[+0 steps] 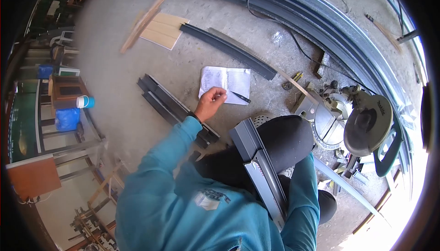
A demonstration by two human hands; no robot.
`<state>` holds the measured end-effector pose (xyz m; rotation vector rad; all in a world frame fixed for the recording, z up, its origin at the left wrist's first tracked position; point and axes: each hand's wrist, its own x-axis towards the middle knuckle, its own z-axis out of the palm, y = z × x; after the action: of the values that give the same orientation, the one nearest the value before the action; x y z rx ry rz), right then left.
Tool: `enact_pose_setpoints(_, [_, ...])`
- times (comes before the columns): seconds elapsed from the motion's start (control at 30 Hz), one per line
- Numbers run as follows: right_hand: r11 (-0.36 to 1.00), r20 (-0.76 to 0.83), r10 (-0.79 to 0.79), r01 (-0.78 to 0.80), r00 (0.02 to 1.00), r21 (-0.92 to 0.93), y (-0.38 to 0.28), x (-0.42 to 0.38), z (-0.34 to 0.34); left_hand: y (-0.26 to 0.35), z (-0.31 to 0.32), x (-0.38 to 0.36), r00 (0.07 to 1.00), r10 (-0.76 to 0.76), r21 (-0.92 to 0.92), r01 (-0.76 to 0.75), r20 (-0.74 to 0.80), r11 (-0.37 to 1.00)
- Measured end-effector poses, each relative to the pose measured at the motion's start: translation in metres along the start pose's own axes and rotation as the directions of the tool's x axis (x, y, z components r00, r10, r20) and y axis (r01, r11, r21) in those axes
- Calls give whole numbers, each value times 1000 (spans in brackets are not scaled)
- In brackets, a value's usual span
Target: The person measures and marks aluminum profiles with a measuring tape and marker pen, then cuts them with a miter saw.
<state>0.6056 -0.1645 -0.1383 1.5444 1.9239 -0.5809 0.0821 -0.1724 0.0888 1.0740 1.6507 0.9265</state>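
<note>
My left hand [211, 104] hovers over the lower left of an open notebook [237, 77], wearing a dark wristband. Its fingers are curled together, and whatever might be between them is hidden. Beside the fingertips a black pen [241, 97] lies on the right-hand page, apart from the hand. Handwriting covers the left page. Across my lap rests a grey metal profile [247, 143], with a slotted length [266, 187] showing along its lower part. My right sleeve [300, 200] runs beside the thigh; the hand itself is out of sight behind my leg.
A Makita mitre saw [366, 122] stands close on the right, with offcuts around it. Cut dark profiles [172, 106] lie left of the notebook, another [229, 49] beyond it. Long profiles [293, 3] and a cable curve across the back. Pliers [293, 80] lie near the saw.
</note>
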Motion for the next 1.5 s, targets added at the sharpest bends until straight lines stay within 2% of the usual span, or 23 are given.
enact_pose_setpoints(0.07, [998,38,-53,52,998,25,4,-13,-31,52,-1,-2,996,28,-229,-47,-87,972])
enact_pose_setpoints(0.17, [988,69,-126,119,990,96,20,-41,-88,147,-1,-27,951,262,-395,-306,-163,866])
enact_pose_setpoints(0.23, [984,14,-120,117,993,132,23,-82,-147,207,-2,-58,855,496,-361,-514,-149,778])
enact_pose_setpoints(0.27, [987,-88,60,-47,994,151,-7,-139,-216,230,-4,-76,803,591,-368,-574,-78,731])
enact_pose_setpoints(0.33, [970,-110,179,-156,978,189,-10,-207,-280,255,4,-108,642,764,-400,-684,69,610])
enact_pose_setpoints(0.4, [871,-486,103,158,868,466,3,-277,-293,271,23,-136,466,836,-489,-679,290,547])
enact_pose_setpoints(0.43, [620,-530,91,369,843,693,-11,-322,-312,264,43,-147,386,858,-571,-641,340,514])
enact_pose_setpoints(0.47, [304,-489,176,426,854,852,-47,-373,-336,260,59,-159,336,856,-619,-592,393,516])
enact_pose_setpoints(0.53, [51,-608,411,649,679,759,-70,-426,-311,247,90,-179,250,860,-667,-549,445,504])
enact_pose_setpoints(0.67, [-11,-754,547,904,364,428,-127,-473,-258,241,120,-210,271,844,-647,-546,463,531])
enact_pose_setpoints(0.73, [54,-718,632,908,290,415,-166,-485,-245,235,138,-221,131,787,-620,-544,602,565])
enact_pose_setpoints(0.8, [-142,-723,540,893,431,427,-167,-509,-235,237,133,-223,5,741,-610,-565,672,557])
enact_pose_setpoints(0.83, [-89,-732,503,870,459,485,-163,-518,-225,234,128,-226,-21,696,-551,-628,717,549])
enact_pose_setpoints(0.9, [-38,-710,441,802,549,596,-159,-528,-207,237,118,-223,-110,531,-491,-571,840,658])
enact_pose_setpoints(0.93, [-37,-682,412,759,605,650,-160,-532,-201,245,114,-220,-137,520,-468,-663,843,584])
enact_pose_setpoints(0.97, [-58,-620,513,745,594,665,-167,-535,-195,255,111,-212,-157,513,-440,-749,844,495])
enact_pose_setpoints(1.0, [-2,-620,604,779,501,628,-172,-535,-193,260,109,-203,-130,549,-368,-862,825,349])
enact_pose_setpoints(1.07, [348,-763,534,729,363,590,-154,-531,-191,272,110,-177,-46,537,-164,-971,842,174])
enact_pose_setpoints(1.17, [763,-822,375,361,429,537,-126,-522,-177,272,115,-143,13,317,-55,-977,948,206])
enact_pose_setpoints(1.2, [805,-811,362,285,459,521,-124,-517,-177,270,116,-139,55,219,8,-977,974,211])
enact_pose_setpoints(1.27, [866,-772,357,123,526,485,-126,-506,-176,269,115,-139,46,217,0,-978,975,208])
enact_pose_setpoints(1.4, [877,-804,284,198,522,439,-116,-493,-164,279,114,-139,-45,309,-128,-959,950,253])
enact_pose_setpoints(1.5, [915,-804,161,219,573,339,-116,-485,-174,293,108,-139,6,273,-88,-940,962,330])
